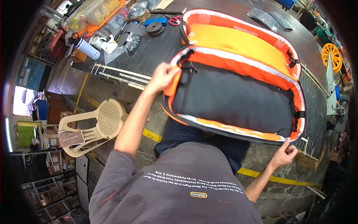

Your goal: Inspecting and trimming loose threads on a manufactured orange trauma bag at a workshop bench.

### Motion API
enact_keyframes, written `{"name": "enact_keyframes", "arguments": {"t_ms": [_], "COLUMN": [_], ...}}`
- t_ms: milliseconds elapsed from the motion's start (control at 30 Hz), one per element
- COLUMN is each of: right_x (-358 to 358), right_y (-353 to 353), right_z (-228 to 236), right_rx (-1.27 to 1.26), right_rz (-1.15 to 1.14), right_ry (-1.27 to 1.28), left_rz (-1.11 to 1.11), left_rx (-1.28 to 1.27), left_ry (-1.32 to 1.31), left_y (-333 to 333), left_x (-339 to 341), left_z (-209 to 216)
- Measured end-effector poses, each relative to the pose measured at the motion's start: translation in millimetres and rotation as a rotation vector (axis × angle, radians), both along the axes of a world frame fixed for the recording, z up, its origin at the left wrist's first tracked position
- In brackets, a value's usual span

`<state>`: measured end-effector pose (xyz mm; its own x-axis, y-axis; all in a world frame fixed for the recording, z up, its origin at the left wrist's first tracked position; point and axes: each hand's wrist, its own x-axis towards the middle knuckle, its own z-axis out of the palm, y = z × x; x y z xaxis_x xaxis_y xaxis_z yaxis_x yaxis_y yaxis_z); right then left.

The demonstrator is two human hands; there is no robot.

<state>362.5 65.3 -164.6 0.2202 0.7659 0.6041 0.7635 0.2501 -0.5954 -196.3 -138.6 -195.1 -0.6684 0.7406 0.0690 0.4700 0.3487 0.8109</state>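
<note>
An orange and black fabric bag (235,100) lies unzipped and spread in two halves at the near edge of the dark worktable. Its near half has a black inner panel; the far half (235,39) shows a yellow-orange lining with a silvery trim along the rim. My left hand (163,77) is closed round the orange side wall at the bag's left end. At the near right corner, my right hand (284,154) has its fingers pinched at the black-edged rim. A zipper pull (192,67) hangs inside the left end.
On the table's left stand a pale blue bottle (88,48), a black strap roll (154,29), red-handled scissors (174,20) and an orange tray (97,25) of supplies. A beige plastic chair (109,119) is on the floor to my left. A yellow wheel (332,58) stands at the right.
</note>
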Motion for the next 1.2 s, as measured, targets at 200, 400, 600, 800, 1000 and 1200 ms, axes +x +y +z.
{"name": "enact_keyframes", "arguments": {"t_ms": [200, 400, 600, 800, 1000, 1200], "right_x": [-155.3, -323.4, -386.1, -378.5, -376.3, -368.9], "right_y": [11.8, -11.4, -23.2, -22.6, -38.1, -66.6], "right_z": [81.9, -2.0, -29.3, -26.9, -48.3, -52.4], "right_rx": [-0.514, -0.880, -0.685, -0.788, -0.904, -0.854], "right_rz": [1.046, 1.584, 1.511, 1.486, 1.394, 1.123], "right_ry": [0.254, 0.038, 0.016, -0.128, 0.308, 0.389], "left_rz": [-0.054, -0.115, 0.041, 0.019, -0.110, -0.269], "left_rx": [0.025, 0.154, -0.039, -0.004, -0.180, -0.193], "left_ry": [0.118, 0.003, 0.322, 0.570, 1.017, 1.190], "left_y": [-9.3, -14.5, -8.7, -0.4, 26.0, 34.7], "left_x": [63.1, 45.4, 71.0, 81.6, 76.2, 56.3], "left_z": [7.6, -16.8, 15.8, 40.8, 54.0, 56.3]}}
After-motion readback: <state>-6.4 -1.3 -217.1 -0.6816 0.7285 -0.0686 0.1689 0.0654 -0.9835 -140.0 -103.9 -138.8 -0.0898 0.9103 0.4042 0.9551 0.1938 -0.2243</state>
